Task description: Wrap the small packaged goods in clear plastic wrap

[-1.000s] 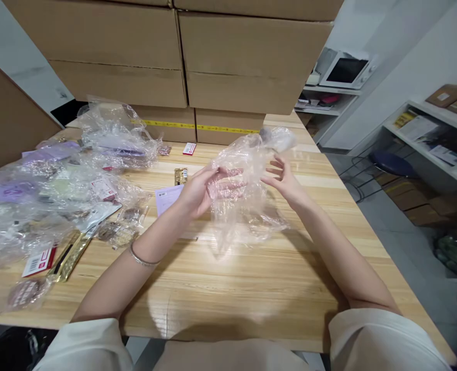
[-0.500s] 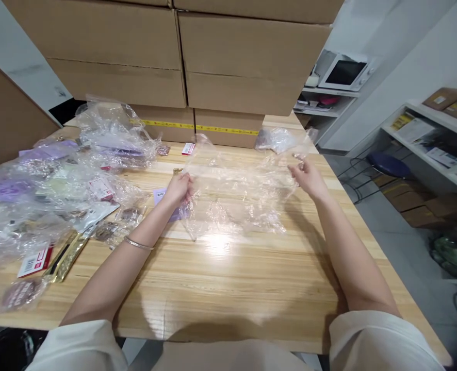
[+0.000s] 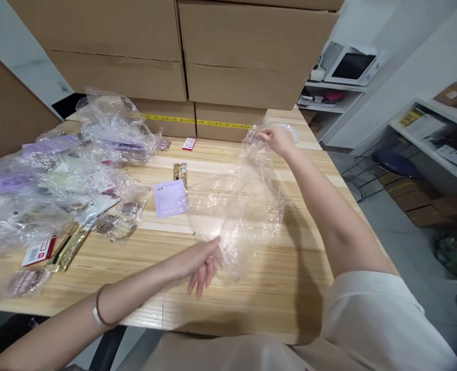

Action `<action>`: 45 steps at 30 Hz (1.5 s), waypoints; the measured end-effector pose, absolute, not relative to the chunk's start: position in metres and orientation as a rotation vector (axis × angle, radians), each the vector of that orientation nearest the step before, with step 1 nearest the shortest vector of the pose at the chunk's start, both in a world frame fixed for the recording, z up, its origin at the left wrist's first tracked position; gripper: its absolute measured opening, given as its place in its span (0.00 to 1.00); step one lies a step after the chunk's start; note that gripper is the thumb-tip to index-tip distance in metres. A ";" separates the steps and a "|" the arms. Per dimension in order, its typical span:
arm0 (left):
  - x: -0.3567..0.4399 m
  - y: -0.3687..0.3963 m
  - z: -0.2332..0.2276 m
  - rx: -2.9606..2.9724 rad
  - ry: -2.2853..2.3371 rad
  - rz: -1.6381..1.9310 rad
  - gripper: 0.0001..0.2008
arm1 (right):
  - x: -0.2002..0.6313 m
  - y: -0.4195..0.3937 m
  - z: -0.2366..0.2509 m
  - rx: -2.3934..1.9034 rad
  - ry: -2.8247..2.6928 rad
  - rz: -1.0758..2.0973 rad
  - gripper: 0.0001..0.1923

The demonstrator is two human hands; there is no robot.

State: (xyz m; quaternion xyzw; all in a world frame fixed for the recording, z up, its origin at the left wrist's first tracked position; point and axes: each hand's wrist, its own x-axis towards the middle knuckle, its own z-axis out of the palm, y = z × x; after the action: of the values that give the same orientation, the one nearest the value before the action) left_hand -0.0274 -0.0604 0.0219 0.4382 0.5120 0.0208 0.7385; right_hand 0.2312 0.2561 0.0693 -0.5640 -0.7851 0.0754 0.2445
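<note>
A large, crumpled clear plastic bag (image 3: 247, 201) stretches over the wooden table between my two hands. My right hand (image 3: 277, 140) pinches its far end near the cardboard boxes. At the near end, my left hand (image 3: 203, 265) has its thumb against the plastic, with the other fingers curled loosely below; part of this grip is hidden. Left of the bag lie a light purple sachet (image 3: 170, 198) and a small gold packet (image 3: 180, 174). Behind my right hand another clear plastic piece (image 3: 292, 132) is partly hidden.
Stacked cardboard boxes (image 3: 247, 56) border the table's back. A heap of clear-wrapped packets (image 3: 69, 175) covers the left side, with a gold pouch (image 3: 70, 248) at its front. A red-and-white card (image 3: 189, 144) lies near the boxes. Beyond the right edge stands a blue stool (image 3: 396, 162).
The bag has turned from lying crosswise to running away from me. My left hand moved nearer and rightward, my right hand farther away and left. The purple sachet and gold packet are now uncovered.
</note>
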 end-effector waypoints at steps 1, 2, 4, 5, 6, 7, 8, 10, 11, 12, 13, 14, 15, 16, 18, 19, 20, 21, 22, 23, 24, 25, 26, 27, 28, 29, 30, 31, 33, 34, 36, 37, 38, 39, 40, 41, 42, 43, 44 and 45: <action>-0.025 -0.070 0.026 1.056 1.087 -0.038 0.39 | 0.217 0.253 0.073 -1.586 -2.162 0.108 0.22; -0.025 -0.077 0.033 1.191 1.059 -0.087 0.37 | 0.203 0.247 0.076 -1.634 -2.157 0.042 0.26; -0.027 -0.083 0.053 1.555 1.044 -0.051 0.31 | 0.181 0.224 0.084 -1.677 -2.122 -0.001 0.36; -0.030 -0.080 0.063 1.747 1.063 0.030 0.29 | 0.174 0.209 0.087 -1.656 -2.106 -0.003 0.38; -0.033 -0.073 0.071 1.926 1.108 0.145 0.27 | 0.169 0.194 0.090 -1.609 -2.103 -0.011 0.38; -0.035 -0.061 0.077 2.079 1.166 0.270 0.25 | 0.166 0.178 0.092 -1.562 -2.097 -0.025 0.38; -0.037 -0.045 0.080 2.198 1.246 0.400 0.23 | 0.166 0.162 0.092 -1.523 -2.083 -0.039 0.37; -0.039 -0.007 0.073 2.425 1.368 0.603 0.18 | 0.169 0.133 0.086 -1.475 -2.044 0.000 0.36; -0.039 0.012 0.064 2.505 1.346 0.634 0.17 | 0.173 0.120 0.078 -1.467 -2.029 0.067 0.36; -0.038 0.028 0.052 2.549 1.328 0.642 0.16 | 0.176 0.108 0.067 -1.471 -2.025 0.166 0.37; -0.037 0.039 0.039 2.575 1.309 0.606 0.19 | 0.180 0.098 0.054 -1.489 -2.030 0.292 0.38; -0.035 0.046 0.025 2.570 1.318 0.534 0.23 | 0.185 0.089 0.039 -1.528 -2.041 0.433 0.39; -0.034 0.049 0.011 2.535 1.354 0.435 0.27 | 0.190 0.082 0.023 -1.593 -2.050 0.556 0.41; -0.032 0.046 0.000 2.487 1.410 0.358 0.30 | 0.195 0.077 0.008 -1.677 -2.054 0.627 0.42; -0.030 0.033 -0.017 2.403 1.519 0.271 0.35 | 0.206 0.074 -0.017 -1.803 -2.086 0.613 0.45; -0.029 0.024 -0.021 2.379 1.562 0.257 0.36 | 0.211 0.075 -0.026 -1.841 -2.103 0.565 0.45; -0.029 0.016 -0.023 2.369 1.593 0.249 0.38 | 0.217 0.078 -0.032 -1.859 -2.123 0.509 0.46; -0.028 0.007 -0.022 2.365 1.616 0.235 0.40 | 0.222 0.083 -0.035 -1.865 -2.146 0.458 0.46; -0.028 0.000 -0.018 2.361 1.634 0.207 0.42 | 0.226 0.088 -0.036 -1.868 -2.174 0.420 0.46; -0.027 -0.006 -0.013 2.354 1.649 0.159 0.44 | 0.229 0.095 -0.036 -1.872 -2.210 0.396 0.46; -0.027 -0.012 -0.007 2.343 1.659 0.092 0.46 | 0.232 0.102 -0.035 -1.878 -2.252 0.373 0.46; -0.026 -0.017 -0.001 2.332 1.659 0.005 0.48 | 0.234 0.109 -0.033 -1.886 -2.294 0.352 0.45; -0.025 -0.023 0.006 2.324 1.654 -0.092 0.50 | 0.236 0.115 -0.031 -1.894 -2.334 0.335 0.44; -0.025 -0.028 0.011 2.324 1.649 -0.184 0.52 | 0.238 0.120 -0.029 -1.899 -2.372 0.321 0.44; -0.024 -0.034 0.016 2.336 1.647 -0.260 0.52 | 0.240 0.124 -0.028 -1.893 -2.409 0.309 0.44; -0.023 -0.040 0.020 2.358 1.651 -0.315 0.52 | 0.242 0.128 -0.027 -1.874 -2.448 0.297 0.43; -0.022 -0.046 0.023 2.391 1.661 -0.347 0.50 | 0.244 0.131 -0.027 -1.841 -2.487 0.284 0.43; -0.020 -0.052 0.025 2.428 1.675 -0.364 0.46 | 0.247 0.134 -0.027 -1.797 -2.526 0.277 0.43; -0.017 -0.063 0.029 2.504 1.685 -0.375 0.39 | 0.253 0.140 -0.028 -1.685 -2.593 0.274 0.42; -0.015 -0.067 0.032 2.541 1.664 -0.366 0.37 | 0.256 0.143 -0.028 -1.620 -2.623 0.280 0.42; -0.015 -0.071 0.040 2.588 1.552 -0.313 0.33 | 0.262 0.149 -0.026 -1.500 -2.672 0.306 0.41; -0.017 -0.070 0.045 2.582 1.501 -0.273 0.30 | 0.264 0.152 -0.024 -1.455 -2.688 0.325 0.39; -0.021 -0.067 0.051 2.561 1.497 -0.229 0.28 | 0.264 0.155 -0.020 -1.425 -2.695 0.336 0.37; -0.027 -0.061 0.055 2.528 1.567 -0.186 0.27 | 0.262 0.158 -0.015 -1.406 -2.691 0.322 0.33; -0.034 -0.052 0.059 2.476 1.719 -0.151 0.27 | 0.257 0.160 -0.009 -1.389 -2.679 0.273 0.28; -0.042 -0.042 0.062 2.402 1.929 -0.127 0.27 | 0.248 0.162 -0.001 -1.365 -2.660 0.192 0.25; -0.051 -0.031 0.062 2.303 2.156 -0.114 0.28 | 0.236 0.162 0.007 -1.323 -2.645 0.091 0.21; -0.059 -0.020 0.061 2.193 2.338 -0.125 0.30 | 0.220 0.162 0.015 -1.258 -2.638 -0.018 0.18; -0.067 -0.009 0.058 2.097 2.438 -0.160 0.34 | 0.201 0.161 0.022 -1.184 -2.638 -0.109 0.16; -0.073 0.001 0.055 2.024 2.481 -0.203 0.37 | 0.180 0.160 0.029 -1.079 -2.690 -0.144 0.15</action>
State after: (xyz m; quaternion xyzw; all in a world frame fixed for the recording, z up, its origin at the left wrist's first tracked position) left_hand -0.0734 0.0014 0.0548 0.6305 0.7729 -0.0631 -0.0335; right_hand 0.1803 0.1599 0.0288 -0.3691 -0.9204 -0.0493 0.1195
